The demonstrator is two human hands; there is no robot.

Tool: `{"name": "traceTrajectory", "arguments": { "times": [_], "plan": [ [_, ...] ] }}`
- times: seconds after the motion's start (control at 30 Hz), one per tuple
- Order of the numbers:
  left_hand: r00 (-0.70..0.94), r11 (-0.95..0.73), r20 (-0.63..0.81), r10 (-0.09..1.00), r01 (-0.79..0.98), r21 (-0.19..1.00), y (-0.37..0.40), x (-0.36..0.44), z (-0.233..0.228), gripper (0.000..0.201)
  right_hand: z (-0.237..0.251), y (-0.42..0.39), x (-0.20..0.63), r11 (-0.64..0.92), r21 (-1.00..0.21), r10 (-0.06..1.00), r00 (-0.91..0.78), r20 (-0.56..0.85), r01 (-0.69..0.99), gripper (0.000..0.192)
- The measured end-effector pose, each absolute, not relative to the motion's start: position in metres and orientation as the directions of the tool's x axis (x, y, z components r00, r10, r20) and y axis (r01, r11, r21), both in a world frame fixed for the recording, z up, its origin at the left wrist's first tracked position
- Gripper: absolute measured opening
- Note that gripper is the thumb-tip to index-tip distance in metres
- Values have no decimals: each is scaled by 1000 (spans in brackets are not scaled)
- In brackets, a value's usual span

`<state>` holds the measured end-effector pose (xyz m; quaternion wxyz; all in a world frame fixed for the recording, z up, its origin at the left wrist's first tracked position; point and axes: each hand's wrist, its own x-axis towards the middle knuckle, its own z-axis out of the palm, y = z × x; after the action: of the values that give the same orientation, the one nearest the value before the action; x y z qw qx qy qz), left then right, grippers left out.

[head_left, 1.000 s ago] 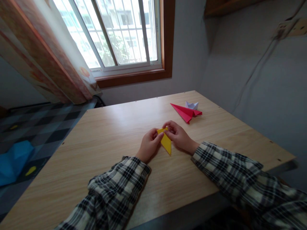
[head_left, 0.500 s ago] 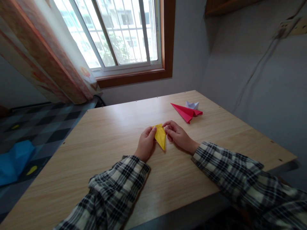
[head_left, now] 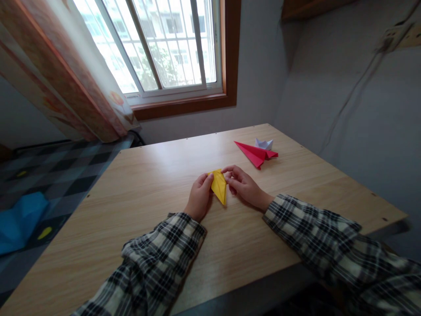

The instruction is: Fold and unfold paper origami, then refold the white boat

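A piece of folded yellow paper [head_left: 219,186], pointed at its lower end, is in front of me just above the tabletop. My left hand [head_left: 200,196] grips its left edge, with the thumb on the upper face and the fingers behind, partly hidden. At the paper's upper right edge is my right hand [head_left: 245,185]. Its index finger and thumb are bent together around that edge, and the other fingers curl under.
The wooden table [head_left: 148,184] spreads around my hands. Beyond my right hand lie a red paper plane [head_left: 255,153] and a white paper boat [head_left: 264,144]. Blue paper [head_left: 23,219] rests on the checked cloth [head_left: 66,175] at the left. A window [head_left: 171,48] is behind.
The yellow paper has shifted very slightly to the left and tilted a little, along with my left hand. My right hand stays almost in place at its edge.
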<state>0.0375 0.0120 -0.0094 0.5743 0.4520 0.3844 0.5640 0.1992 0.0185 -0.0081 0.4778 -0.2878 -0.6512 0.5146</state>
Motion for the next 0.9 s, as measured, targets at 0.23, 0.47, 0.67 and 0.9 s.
{"name": "traceTrajectory", "arguments": {
  "times": [0.23,0.47,0.67,0.9],
  "plan": [
    [79,-24,52,996,-320,947,10,38,-7,28,-9,19,199,302,-949,865,-393,313,-91,26],
    [112,-45,76,991,-253,966,11,38,-9,29,-11,22,199,369,-929,879,-321,354,-15,19],
    [84,-57,78,993,-227,972,14,35,-12,33,-14,24,202,405,-913,873,-318,370,51,19],
    [58,-44,59,997,-224,974,8,37,-4,27,-13,24,202,457,-886,855,-316,411,85,17]
  ]
}}
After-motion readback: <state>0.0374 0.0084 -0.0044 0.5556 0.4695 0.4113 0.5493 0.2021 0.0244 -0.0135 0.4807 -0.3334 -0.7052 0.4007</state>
